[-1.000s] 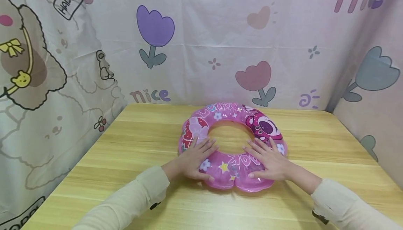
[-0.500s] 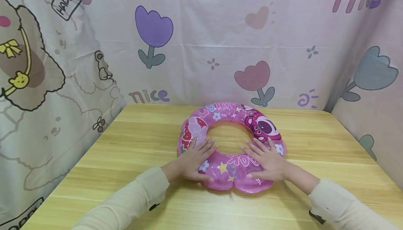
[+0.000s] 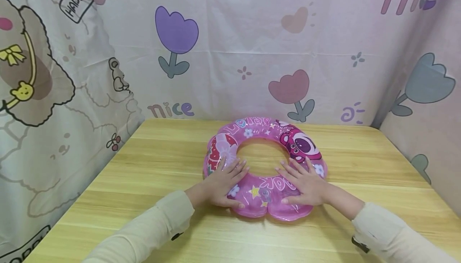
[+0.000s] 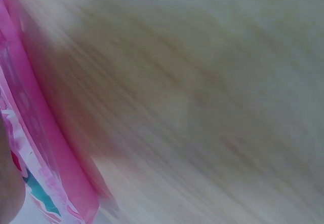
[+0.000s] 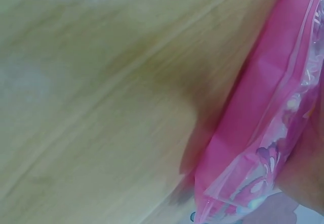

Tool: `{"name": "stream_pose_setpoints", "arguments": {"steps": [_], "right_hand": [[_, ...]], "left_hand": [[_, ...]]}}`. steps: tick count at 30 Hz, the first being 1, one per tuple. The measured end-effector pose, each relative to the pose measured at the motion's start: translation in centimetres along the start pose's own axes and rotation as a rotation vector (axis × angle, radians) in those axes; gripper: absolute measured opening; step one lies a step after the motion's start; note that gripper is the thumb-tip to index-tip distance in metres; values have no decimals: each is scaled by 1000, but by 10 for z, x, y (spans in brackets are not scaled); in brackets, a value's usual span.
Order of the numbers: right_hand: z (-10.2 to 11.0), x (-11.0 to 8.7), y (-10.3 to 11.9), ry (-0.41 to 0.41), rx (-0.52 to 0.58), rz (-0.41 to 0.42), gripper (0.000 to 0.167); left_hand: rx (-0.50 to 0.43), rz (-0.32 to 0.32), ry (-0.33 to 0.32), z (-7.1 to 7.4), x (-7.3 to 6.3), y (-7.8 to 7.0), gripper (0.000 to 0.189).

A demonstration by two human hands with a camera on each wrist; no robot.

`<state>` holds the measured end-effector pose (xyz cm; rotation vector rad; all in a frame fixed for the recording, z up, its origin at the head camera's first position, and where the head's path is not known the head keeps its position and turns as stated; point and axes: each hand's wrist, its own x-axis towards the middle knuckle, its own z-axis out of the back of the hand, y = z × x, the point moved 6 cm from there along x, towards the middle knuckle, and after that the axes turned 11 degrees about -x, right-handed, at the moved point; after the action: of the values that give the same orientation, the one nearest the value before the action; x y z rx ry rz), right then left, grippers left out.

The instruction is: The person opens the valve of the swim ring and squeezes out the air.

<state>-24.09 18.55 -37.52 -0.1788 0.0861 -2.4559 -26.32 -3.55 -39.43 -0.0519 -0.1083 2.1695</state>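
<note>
A pink inflatable swim ring point(image 3: 257, 205) with printed stars, flowers, a strawberry and a cartoon bear lies flat on the wooden table. My left hand point(image 3: 223, 183) rests on its near left part, fingers straight and spread. On the near right part my right hand point(image 3: 306, 183) lies the same way, its thumb pointing toward the middle. In the left wrist view the ring's pink side point(image 4: 55, 133) runs along the left edge, with a bit of my hand beside it. The right wrist view shows the ring's other side point(image 5: 253, 107) at the right, close to the table surface.
The wooden table point(image 3: 155, 155) carries the ring near its middle. A printed cloth point(image 3: 230, 23) with tulips hangs behind the table's far edge, and more printed cloth point(image 3: 39, 147) closes off the left side. Cream sleeves point(image 3: 144, 227) cover both forearms.
</note>
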Motion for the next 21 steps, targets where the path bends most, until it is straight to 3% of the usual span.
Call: {"name": "stream_pose_setpoints", "arguments": {"steps": [10,21], "right_hand": [[-1,3,0,89,0,-17,86],[-9,3,0,98,-27,-21,88]], "left_hand": [[-2,11,18,1,0,-1,96],[10,21,22,1,0,-1,95]]}}
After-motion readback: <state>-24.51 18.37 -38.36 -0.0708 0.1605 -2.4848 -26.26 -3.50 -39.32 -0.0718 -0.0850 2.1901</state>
